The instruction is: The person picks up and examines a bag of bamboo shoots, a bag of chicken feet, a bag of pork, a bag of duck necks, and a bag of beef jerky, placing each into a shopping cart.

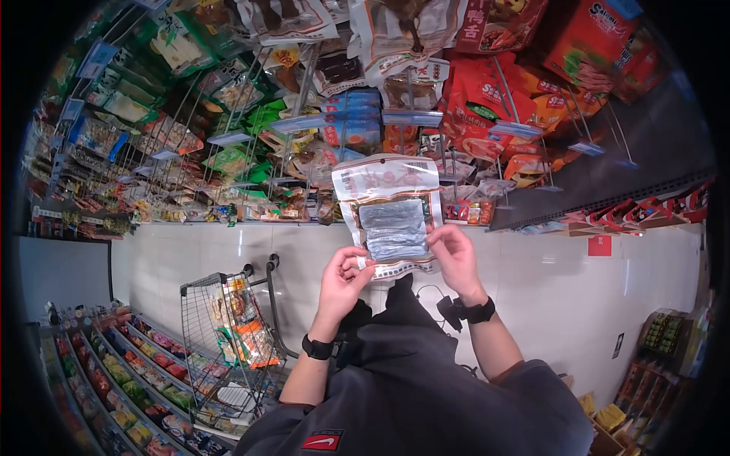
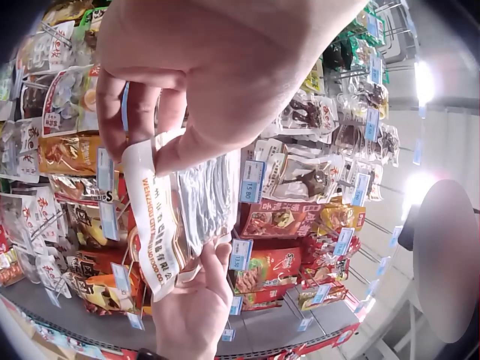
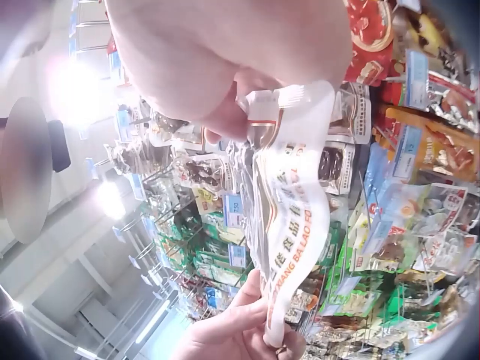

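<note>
A white-edged plastic food package [image 1: 393, 228] with a silvery wrapped middle is held up in front of the body by both hands. The left hand [image 1: 344, 285] pinches its lower left corner, thumb in front and fingers curled behind. At the lower right edge, the right hand [image 1: 455, 262] pinches it between thumb and fingers. In the left wrist view the package [image 2: 154, 217] shows its printed bottom edge, with the left hand [image 2: 202, 67] above and the right hand [image 2: 196, 307] below. The right wrist view shows the same package [image 3: 289, 195] stretched between the right hand [image 3: 225, 60] and left hand [image 3: 236, 326].
Hanging snack packets [image 1: 479, 106] on metal hooks with price tags fill the rack ahead. A wire shopping cart [image 1: 199, 319] holding several packages stands at the left on the pale floor [image 1: 152, 266]. Shelves of packets [image 1: 137, 365] curve along the lower left, and more stock [image 1: 661, 334] stands at the right.
</note>
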Tool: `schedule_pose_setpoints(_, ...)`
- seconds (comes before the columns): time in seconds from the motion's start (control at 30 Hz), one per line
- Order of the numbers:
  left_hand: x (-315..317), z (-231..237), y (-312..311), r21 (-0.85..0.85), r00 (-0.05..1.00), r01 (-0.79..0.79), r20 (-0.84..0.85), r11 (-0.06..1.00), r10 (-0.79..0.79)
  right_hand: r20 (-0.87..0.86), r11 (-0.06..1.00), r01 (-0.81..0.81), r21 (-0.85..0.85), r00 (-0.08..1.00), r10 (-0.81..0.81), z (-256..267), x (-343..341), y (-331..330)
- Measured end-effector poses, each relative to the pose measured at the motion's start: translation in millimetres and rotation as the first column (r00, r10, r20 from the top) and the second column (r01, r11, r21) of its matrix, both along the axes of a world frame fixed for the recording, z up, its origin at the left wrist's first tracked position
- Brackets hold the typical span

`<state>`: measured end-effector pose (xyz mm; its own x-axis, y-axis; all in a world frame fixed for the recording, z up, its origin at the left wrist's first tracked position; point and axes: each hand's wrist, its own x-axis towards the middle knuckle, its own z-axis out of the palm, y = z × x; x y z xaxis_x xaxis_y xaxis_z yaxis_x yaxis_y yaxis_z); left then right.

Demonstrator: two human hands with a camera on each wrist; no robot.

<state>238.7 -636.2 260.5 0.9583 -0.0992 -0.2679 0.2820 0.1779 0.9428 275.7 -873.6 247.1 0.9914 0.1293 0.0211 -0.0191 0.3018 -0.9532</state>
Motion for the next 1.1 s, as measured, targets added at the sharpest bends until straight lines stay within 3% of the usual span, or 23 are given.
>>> schedule_pose_setpoints(0.17,-15,9,22,-0.008,0.993,-0.112,0.023,0.994,0.112,0.024,1.000,-0.024,0.021,0.999,0.023,1,-12,28)
schedule_pose_setpoints(0.33,-44,19,59,-0.038,0.971,-0.236,0.023,0.971,0.236,0.083,0.998,-0.010,0.059,0.997,0.006,38,-33,84)
schedule_pose_setpoints(0.4,-58,13,84,0.043,0.977,-0.213,0.042,0.976,0.211,-0.001,0.997,-0.018,0.073,1.000,0.018,48,-47,108)
schedule_pose_setpoints(0.47,-76,7,109,0.063,0.981,-0.187,0.060,0.980,0.183,0.038,0.994,-0.039,0.098,0.999,0.035,49,-64,133)
schedule_pose_setpoints(0.6,-123,4,166,0.070,0.990,-0.124,0.072,0.990,0.119,0.000,0.995,-0.096,-0.003,0.995,0.096,40,-97,193)
schedule_pose_setpoints(0.67,-155,4,196,0.096,0.986,-0.155,0.068,0.983,0.149,-0.098,0.992,-0.123,-0.022,0.988,0.121,37,-117,227)
schedule_pose_setpoints(0.73,-185,1,224,0.281,0.962,-0.265,0.146,0.922,0.232,-0.059,0.989,-0.135,-0.060,0.990,0.131,29,-141,270)
schedule_pose_setpoints(0.8,-216,-4,254,0.229,0.953,-0.301,0.109,0.926,0.283,-0.031,0.984,-0.150,-0.097,0.989,0.148,28,-162,305)
schedule_pose_setpoints(0.87,-241,9,278,-0.179,0.955,-0.295,-0.098,0.939,0.281,0.117,0.892,-0.246,-0.379,0.944,0.310,37,-183,338)
schedule_pose_setpoints(0.93,-268,16,290,-0.211,0.952,-0.301,-0.018,0.930,0.304,0.156,0.875,-0.282,-0.393,0.918,0.366,42,-200,374)
schedule_pose_setpoints(1.0,-290,9,298,-0.465,0.885,-0.393,0.044,0.794,0.464,0.460,0.800,-0.244,-0.548,0.711,0.531,43,-212,403)
schedule_pose_setpoints(1.07,-308,3,310,-0.498,0.834,-0.462,0.038,0.734,0.551,0.490,0.779,-0.271,-0.565,0.650,0.581,51,-230,434)
schedule_pose_setpoints(1.1,-317,6,321,-0.470,0.813,-0.528,-0.039,0.708,0.580,0.515,0.737,-0.286,-0.612,0.564,0.646,54,-237,447)
